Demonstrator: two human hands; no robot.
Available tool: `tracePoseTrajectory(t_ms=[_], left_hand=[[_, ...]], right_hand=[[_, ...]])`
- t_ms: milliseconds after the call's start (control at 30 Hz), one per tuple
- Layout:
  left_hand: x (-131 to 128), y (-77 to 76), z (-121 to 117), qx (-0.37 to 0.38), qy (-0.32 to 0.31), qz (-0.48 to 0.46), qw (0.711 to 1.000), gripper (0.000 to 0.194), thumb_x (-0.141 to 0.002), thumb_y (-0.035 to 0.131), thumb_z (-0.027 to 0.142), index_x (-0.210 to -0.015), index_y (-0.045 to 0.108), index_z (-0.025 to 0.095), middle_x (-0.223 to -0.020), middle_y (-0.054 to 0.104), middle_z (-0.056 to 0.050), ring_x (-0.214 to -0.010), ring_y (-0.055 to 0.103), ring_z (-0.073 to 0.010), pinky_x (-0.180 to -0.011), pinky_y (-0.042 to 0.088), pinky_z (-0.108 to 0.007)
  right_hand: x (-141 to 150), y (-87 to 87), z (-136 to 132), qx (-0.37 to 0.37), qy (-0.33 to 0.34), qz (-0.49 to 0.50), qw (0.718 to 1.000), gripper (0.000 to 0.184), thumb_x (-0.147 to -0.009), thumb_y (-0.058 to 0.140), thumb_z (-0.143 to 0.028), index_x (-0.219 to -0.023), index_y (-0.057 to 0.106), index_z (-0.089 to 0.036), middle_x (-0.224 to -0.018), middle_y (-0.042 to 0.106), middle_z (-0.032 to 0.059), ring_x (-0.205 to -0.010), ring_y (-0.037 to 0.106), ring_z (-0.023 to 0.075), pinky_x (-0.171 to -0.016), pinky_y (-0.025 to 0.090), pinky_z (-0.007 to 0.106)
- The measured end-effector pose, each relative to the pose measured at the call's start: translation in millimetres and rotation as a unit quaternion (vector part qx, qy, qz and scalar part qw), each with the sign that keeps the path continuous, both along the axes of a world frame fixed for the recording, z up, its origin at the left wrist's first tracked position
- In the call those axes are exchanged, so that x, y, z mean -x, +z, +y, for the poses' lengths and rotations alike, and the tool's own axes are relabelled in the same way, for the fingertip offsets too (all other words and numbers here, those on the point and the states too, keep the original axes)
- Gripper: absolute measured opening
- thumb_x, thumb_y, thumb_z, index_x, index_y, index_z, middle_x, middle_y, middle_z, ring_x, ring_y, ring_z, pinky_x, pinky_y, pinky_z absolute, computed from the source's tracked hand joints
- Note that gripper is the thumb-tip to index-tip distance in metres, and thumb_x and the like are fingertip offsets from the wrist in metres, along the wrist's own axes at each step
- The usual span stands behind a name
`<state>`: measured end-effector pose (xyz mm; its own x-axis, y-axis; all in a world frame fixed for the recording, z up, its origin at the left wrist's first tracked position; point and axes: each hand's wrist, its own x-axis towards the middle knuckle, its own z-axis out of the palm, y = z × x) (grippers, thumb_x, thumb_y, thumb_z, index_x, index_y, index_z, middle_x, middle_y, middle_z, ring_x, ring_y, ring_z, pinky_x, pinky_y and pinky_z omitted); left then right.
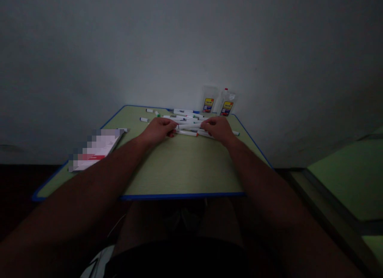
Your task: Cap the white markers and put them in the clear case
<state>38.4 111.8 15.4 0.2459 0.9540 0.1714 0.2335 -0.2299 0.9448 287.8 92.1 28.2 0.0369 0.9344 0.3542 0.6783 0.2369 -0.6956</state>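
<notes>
A white marker [189,126] lies lengthwise between my two hands, one end in each. My left hand [160,129] has its fingers closed on the marker's left end. On the other end, my right hand [218,129] pinches with thumb and fingers. Right behind and below this marker, several other white markers [187,132] lie loosely across one another on the table, some with coloured tips. Loose caps [144,119] rest to the left of the pile. My fingers hide parts of the markers beneath them.
The pale green table [179,170] has a blue edge and stands against a grey wall. Two clear plastic cases [208,104] with yellow labels lean at the back right. A white and red booklet or box [97,150], partly blurred out, lies at the left edge.
</notes>
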Motion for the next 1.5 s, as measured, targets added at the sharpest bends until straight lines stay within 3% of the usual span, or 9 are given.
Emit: tracePoseTrajectory(t_ms=[133,333,533,1067,1267,1500], left_hand=[[-0.3,0.8,-0.8,0.001,0.011,-0.001,1.0,0.022,-0.083,0.065,0.029,-0.069,0.072,0.014,-0.059,0.064,-0.005,-0.052,0.053,-0.012,-0.056,0.045,-0.026],[-0.1,3.3,-3.0,-0.019,0.004,0.009,1.0,0.022,-0.082,0.067,0.032,-0.069,0.072,0.014,-0.058,0.064,-0.004,-0.053,0.054,-0.0123,-0.056,0.044,-0.026],[-1.1,6.7,-5.5,-0.018,0.007,0.007,1.0,0.02,-0.082,0.067,0.028,-0.069,0.073,0.015,-0.058,0.064,-0.004,-0.053,0.053,-0.0123,-0.057,0.044,-0.026],[0.7,5.2,-3.3,-0.043,0.009,0.03,0.999,0.02,-0.08,0.066,0.032,-0.071,0.073,0.015,-0.059,0.065,-0.004,-0.054,0.055,-0.013,-0.058,0.045,-0.027],[1.5,1.4,0.3,-0.047,0.002,0.039,0.998,0.025,-0.08,0.067,0.036,-0.072,0.073,0.014,-0.059,0.065,-0.004,-0.054,0.056,-0.0129,-0.059,0.045,-0.028],[0.8,2.1,0.4,-0.025,0.023,0.039,0.999,0.023,-0.08,0.066,0.034,-0.073,0.074,0.014,-0.059,0.065,-0.003,-0.052,0.055,-0.0123,-0.058,0.045,-0.028]], right_hand=[[0.3,0.7,0.3,-0.004,-0.001,-0.012,1.0,0.02,-0.078,0.066,-0.026,-0.089,0.08,-0.018,-0.068,0.07,0.0035,-0.062,0.061,0.0148,-0.063,0.049,0.028],[1.5,3.0,1.2,-0.027,-0.021,-0.073,0.997,0.015,-0.075,0.069,-0.026,-0.082,0.08,-0.019,-0.068,0.07,0.0026,-0.065,0.063,0.0158,-0.07,0.05,0.031],[3.3,6.2,-1.0,-0.02,-0.025,-0.071,0.997,0.012,-0.075,0.07,-0.024,-0.08,0.08,-0.019,-0.067,0.069,0.0036,-0.065,0.063,0.0162,-0.07,0.05,0.031],[4.2,5.9,-3.6,-0.016,-0.028,-0.078,0.996,0.015,-0.076,0.071,-0.03,-0.081,0.08,-0.019,-0.066,0.07,0.0024,-0.062,0.062,0.0151,-0.065,0.047,0.028],[1.7,3.5,-0.4,-0.013,-0.022,-0.095,0.995,0.035,-0.09,0.058,-0.036,-0.066,0.075,-0.016,-0.057,0.065,0.0033,-0.055,0.059,0.0133,-0.059,0.042,0.026],[-0.4,-0.4,2.4,0.005,-0.002,-0.018,1.0,0.026,-0.087,0.058,-0.028,-0.079,0.078,-0.013,-0.059,0.066,0.0027,-0.052,0.057,0.0115,-0.054,0.042,0.024]])
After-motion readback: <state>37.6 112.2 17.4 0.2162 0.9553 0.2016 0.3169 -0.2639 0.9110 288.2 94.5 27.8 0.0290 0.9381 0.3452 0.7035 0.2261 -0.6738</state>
